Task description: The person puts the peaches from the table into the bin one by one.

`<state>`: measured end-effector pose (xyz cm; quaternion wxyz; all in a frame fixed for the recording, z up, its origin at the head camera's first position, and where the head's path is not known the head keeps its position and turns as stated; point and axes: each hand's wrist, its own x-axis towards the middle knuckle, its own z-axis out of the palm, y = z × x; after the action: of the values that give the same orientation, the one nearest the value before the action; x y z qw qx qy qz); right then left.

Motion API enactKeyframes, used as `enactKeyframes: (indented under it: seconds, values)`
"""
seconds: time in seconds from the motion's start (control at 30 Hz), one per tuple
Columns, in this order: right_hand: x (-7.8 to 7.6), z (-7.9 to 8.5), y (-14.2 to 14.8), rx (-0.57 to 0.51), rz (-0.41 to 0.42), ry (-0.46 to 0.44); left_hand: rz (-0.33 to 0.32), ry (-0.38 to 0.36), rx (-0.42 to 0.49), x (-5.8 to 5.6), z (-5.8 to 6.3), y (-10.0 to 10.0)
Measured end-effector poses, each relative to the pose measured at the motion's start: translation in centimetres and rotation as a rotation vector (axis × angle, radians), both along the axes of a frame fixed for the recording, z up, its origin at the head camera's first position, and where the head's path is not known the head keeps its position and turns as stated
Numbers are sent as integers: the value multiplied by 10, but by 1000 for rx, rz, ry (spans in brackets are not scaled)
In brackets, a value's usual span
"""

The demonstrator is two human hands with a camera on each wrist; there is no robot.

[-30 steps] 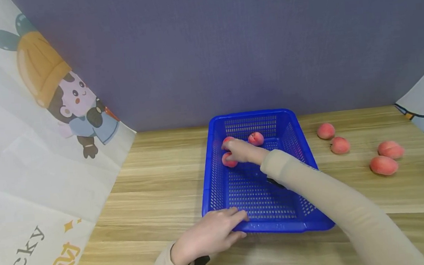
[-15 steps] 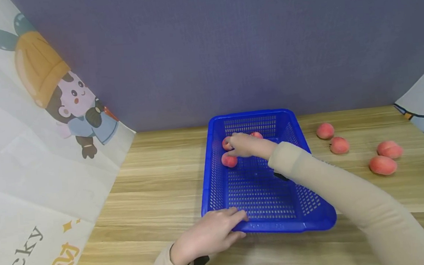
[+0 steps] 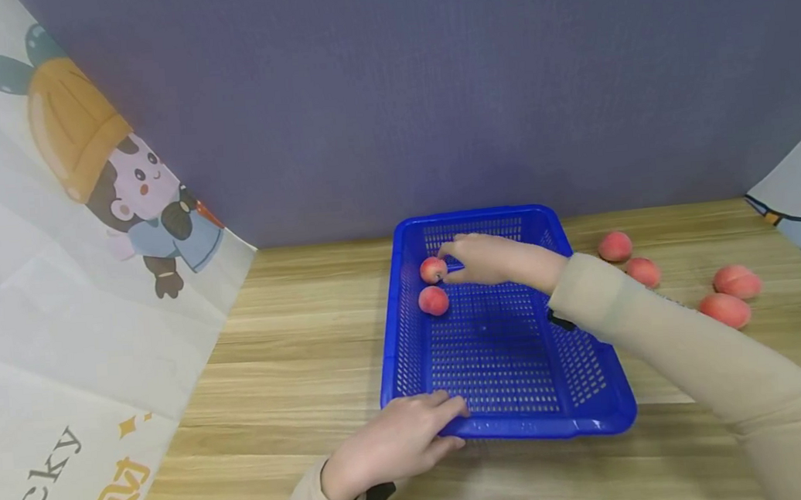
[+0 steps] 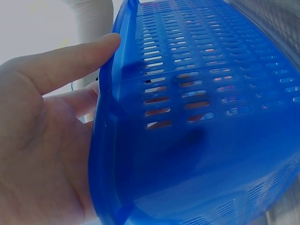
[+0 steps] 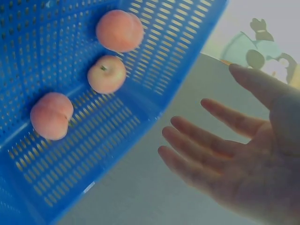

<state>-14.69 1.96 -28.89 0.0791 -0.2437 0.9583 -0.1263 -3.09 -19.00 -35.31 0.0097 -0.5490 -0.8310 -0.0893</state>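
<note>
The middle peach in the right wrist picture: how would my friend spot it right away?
Find the blue basket in the right wrist view. Inside, look between the upper peach and the lower peach for the middle peach. It's paler than both, with its little green stem facing the camera.

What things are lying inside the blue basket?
Three peaches lie inside the blue basket. The right wrist view shows all three; in the head view, the right hand covers one.

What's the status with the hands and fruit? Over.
Left hand gripping near rim of blue basket. Right hand open, empty, toward its far end. Three peaches inside, four peaches on table, right side. No obstruction seen.
</note>
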Motion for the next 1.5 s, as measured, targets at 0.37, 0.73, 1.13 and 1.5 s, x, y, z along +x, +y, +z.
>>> enactKeyframes:
  seconds: [0.37, 0.73, 1.13, 1.5]
  values:
    - [14, 12, 30, -113, -34, 103, 6, -18, -7, 0, 1, 0]
    - [28, 16, 65, -203, -101, 196, 10, -32, -15, 0, 2, -1]
    - [45, 17, 105, -238, -180, 273, 6, -33, -26, 0, 2, -1]
    - [58, 0, 151, -273, -294, 242, 7, -42, -30, 0, 3, -1]
